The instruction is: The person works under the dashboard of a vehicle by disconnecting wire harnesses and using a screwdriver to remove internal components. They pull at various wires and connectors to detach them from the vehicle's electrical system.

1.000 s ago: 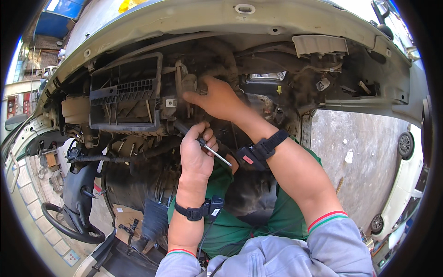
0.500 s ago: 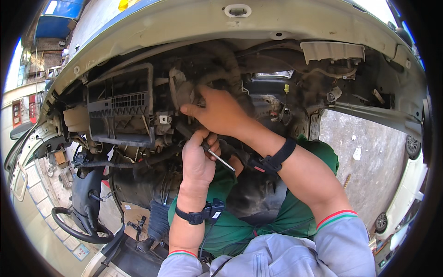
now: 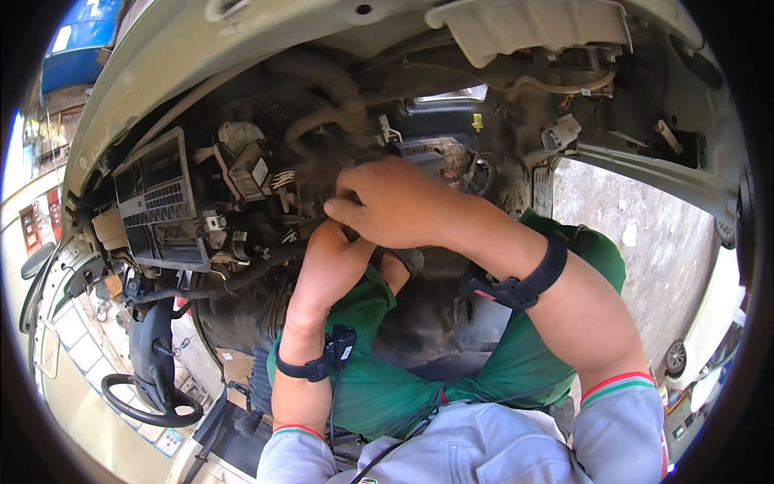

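My left hand (image 3: 332, 262) is closed and raised in front of the opened dashboard cavity. A small dark piece shows between it and my right hand; it fits the handle of the screwdriver that my left hand held a moment ago, whose shaft is now hidden. My right hand (image 3: 391, 203) is curled, its thumb close against the top of my left hand. What its fingers hold, if anything, is out of sight. Left of the hands sits a dusty box-shaped unit (image 3: 248, 171) with a pale label, beside several pale wire ends or pins (image 3: 282, 181).
A black slotted vent housing (image 3: 161, 206) stands at the left, above a steering wheel (image 3: 153, 407). Corrugated hose (image 3: 322, 121) runs behind my hands. A pale connector (image 3: 562, 131) hangs at right under a beige bracket (image 3: 532, 28). My green-trousered knees are below.
My right hand has left the dusty unit and come to my left hand, uncovering the unit's label. The screwdriver's shaft has gone from sight. The whole view has shifted.
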The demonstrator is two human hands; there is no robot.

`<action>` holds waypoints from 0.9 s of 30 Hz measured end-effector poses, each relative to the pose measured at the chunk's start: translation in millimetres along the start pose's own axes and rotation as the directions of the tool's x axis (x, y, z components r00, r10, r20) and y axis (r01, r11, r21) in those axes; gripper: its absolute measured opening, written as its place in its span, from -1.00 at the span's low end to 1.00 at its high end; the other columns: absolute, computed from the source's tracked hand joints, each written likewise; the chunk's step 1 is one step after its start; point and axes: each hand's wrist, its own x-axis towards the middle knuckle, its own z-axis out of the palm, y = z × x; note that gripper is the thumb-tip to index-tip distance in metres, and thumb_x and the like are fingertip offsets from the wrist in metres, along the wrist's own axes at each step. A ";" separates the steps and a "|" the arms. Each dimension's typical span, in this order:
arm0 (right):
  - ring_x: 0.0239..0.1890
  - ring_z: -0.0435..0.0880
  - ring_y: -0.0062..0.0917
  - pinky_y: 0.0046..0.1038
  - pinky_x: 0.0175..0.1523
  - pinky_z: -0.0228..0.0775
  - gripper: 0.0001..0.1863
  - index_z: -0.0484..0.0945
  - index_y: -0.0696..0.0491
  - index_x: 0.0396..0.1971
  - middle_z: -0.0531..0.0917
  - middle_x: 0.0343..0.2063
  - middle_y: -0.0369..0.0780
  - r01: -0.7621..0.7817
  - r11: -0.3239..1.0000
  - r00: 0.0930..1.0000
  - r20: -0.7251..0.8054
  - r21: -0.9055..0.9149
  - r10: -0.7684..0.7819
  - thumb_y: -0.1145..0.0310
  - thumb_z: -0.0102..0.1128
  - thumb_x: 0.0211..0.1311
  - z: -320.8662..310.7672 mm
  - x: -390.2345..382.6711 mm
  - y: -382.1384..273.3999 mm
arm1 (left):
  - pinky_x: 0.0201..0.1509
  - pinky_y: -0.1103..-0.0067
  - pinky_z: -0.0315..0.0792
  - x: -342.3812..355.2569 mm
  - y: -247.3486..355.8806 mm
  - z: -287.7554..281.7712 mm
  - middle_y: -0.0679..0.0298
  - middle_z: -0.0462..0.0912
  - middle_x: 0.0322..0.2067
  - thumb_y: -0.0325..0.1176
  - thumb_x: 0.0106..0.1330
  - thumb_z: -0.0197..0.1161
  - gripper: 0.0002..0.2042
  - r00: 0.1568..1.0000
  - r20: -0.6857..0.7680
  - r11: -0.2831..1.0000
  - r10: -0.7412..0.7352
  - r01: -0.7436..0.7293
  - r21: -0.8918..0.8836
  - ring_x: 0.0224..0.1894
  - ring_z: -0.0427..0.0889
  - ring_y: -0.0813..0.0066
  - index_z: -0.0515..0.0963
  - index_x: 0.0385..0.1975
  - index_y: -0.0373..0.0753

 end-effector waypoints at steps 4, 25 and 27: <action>-0.32 0.60 0.02 -0.06 -0.19 0.41 -0.56 0.56 0.21 -0.48 0.61 -0.47 0.06 0.000 0.998 0.950 -0.311 -0.069 -0.021 0.06 0.09 0.29 -13.7 -0.8 22.6 | -0.32 0.72 0.28 5.6 15.7 -4.4 0.43 0.57 -0.43 -0.41 0.25 0.29 -0.84 0.990 -0.138 0.999 -0.035 0.040 0.033 -0.38 0.41 0.75 0.56 -0.26 -0.35; -0.38 0.63 0.04 -0.10 -0.22 0.48 -0.49 0.51 0.28 -0.48 0.60 -0.52 0.13 -0.039 0.991 0.857 -0.506 0.130 0.100 0.04 0.06 0.35 -34.2 -0.9 26.7 | -0.44 0.64 0.09 67.8 -39.8 -44.4 0.37 0.25 -0.49 -0.36 0.40 -0.07 -0.61 0.992 -0.124 -0.131 -0.034 -0.128 -0.983 -0.53 0.14 0.56 0.43 0.22 -0.11; -0.42 0.63 0.04 -0.09 -0.27 0.49 -0.52 0.49 0.27 -0.49 0.60 -0.55 0.11 -0.042 0.989 0.848 -0.518 0.143 0.111 0.08 0.08 0.34 -32.7 -2.6 25.7 | -0.44 0.65 0.08 68.0 -32.4 -43.6 0.37 0.25 -0.47 -0.30 0.36 -0.06 -0.58 0.966 -0.195 -0.047 -0.169 -0.205 -0.978 -0.52 0.13 0.56 0.43 0.22 -0.10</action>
